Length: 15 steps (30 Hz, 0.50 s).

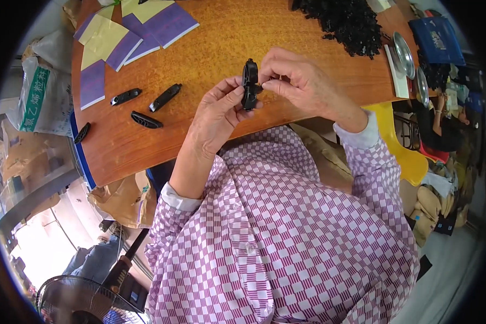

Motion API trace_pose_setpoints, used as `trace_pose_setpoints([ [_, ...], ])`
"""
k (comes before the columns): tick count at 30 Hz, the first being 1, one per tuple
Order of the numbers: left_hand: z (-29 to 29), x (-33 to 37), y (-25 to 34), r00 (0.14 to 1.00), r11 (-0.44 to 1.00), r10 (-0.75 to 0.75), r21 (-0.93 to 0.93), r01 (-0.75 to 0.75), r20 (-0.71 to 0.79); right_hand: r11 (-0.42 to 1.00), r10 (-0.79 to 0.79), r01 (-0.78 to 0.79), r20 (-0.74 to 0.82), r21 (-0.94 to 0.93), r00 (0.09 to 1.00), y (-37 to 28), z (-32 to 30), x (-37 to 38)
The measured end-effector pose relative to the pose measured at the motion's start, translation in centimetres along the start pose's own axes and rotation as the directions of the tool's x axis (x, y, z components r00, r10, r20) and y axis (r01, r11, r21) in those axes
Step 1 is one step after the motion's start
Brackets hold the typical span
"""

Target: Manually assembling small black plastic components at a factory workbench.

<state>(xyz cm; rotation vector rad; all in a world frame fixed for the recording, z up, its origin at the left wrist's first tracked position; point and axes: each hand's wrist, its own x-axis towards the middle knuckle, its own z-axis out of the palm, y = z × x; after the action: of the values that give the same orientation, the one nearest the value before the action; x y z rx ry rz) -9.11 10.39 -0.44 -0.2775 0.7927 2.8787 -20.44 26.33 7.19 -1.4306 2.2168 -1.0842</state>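
Upright above the table's near edge stands a long black plastic part (250,73), gripped between the thumb and fingers of my left hand (213,110). From the right, my right hand (308,86) pinches a small black piece (258,88) against the side of that part. Whether the piece is seated in it or only touching cannot be made out. To the left lie similar black parts: one (126,96) near the purple sheets, another (165,98) beside it, a third (147,120) closer to me. One more black part (82,133) rests at the left edge.
On the wooden table (221,32) are purple and yellow sheets (159,27) at the far left and a heap of small black pieces (343,24) at the far right. Shiny metal dishes (404,54) sit along the right edge. A yellow chair (397,143) and another person (441,127) are beyond.
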Motion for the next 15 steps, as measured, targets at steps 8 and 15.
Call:
trace_pose_setpoints([
  [8, -0.1, -0.4, -0.5, 0.999, 0.99, -0.03, 0.136, 0.031, -0.01, 0.936, -0.183, 0.271, 0.345, -0.227, 0.921, -1.2, -0.9, 1.4],
  [15, -0.3, -0.4, -1.0, 1.0, 0.996, 0.027, 0.081, -0.026, -0.01, 0.991, -0.078, 0.084, 0.061, -0.102, 0.995, 0.3, 1.0, 0.7],
])
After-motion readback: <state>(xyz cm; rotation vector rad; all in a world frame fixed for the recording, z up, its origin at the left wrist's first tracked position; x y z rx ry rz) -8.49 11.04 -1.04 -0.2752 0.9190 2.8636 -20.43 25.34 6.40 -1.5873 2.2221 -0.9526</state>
